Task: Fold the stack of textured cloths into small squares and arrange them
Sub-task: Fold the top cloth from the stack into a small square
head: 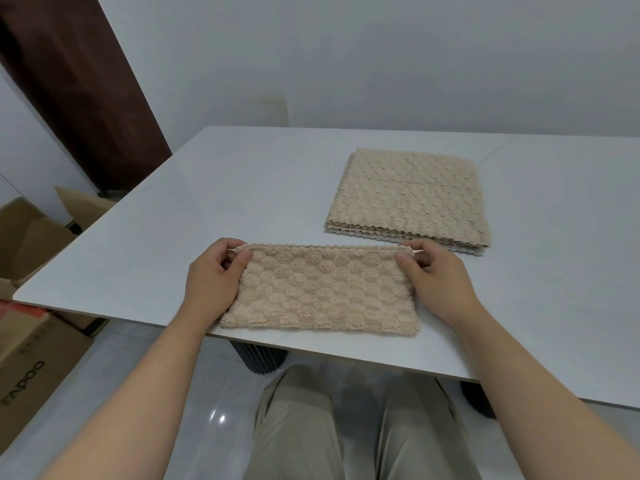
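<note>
Beige cloth point(320, 289) between pinching hands, seemingly.

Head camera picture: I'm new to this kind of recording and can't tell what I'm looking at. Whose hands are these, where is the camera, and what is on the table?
There is no machine here. A person wears the camera on their head, so you look down at their own arms and knees. The left hand and right hand each pinch a far corner of a beige bumpy cloth, already folded into a rectangle, lying near the front edge of the pale table. Farther back on the right sits a stack of unfolded cloths of the same kind. Cardboard boxes stand on the floor at left.
</note>
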Motion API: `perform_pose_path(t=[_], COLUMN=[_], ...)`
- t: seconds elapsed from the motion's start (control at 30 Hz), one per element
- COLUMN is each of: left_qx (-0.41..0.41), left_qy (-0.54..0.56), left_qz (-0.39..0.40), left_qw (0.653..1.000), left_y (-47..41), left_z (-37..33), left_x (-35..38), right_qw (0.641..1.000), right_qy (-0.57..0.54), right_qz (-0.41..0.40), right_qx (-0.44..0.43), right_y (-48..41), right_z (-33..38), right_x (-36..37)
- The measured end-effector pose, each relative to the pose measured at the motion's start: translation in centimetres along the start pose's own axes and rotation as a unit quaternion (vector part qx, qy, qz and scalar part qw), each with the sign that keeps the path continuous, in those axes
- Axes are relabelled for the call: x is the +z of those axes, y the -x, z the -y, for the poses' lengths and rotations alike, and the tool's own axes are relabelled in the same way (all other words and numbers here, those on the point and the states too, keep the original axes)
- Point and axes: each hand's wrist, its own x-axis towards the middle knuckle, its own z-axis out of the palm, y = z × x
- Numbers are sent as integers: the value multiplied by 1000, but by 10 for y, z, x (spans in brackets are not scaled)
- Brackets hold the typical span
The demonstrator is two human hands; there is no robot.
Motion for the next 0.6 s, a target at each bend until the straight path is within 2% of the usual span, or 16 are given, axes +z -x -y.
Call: perform_pose_path(t=[0.6], left_qx=[-10], left_qy=[-12], left_qz=[9], left_qw=[1000], left_y=[-1], left_z=[3], left_x=[0], right_qw=[999], right_qy=[39], right_qz=[-20], right_qx=[-2], right_y=[-1], right_z=[1], right_x=[0])
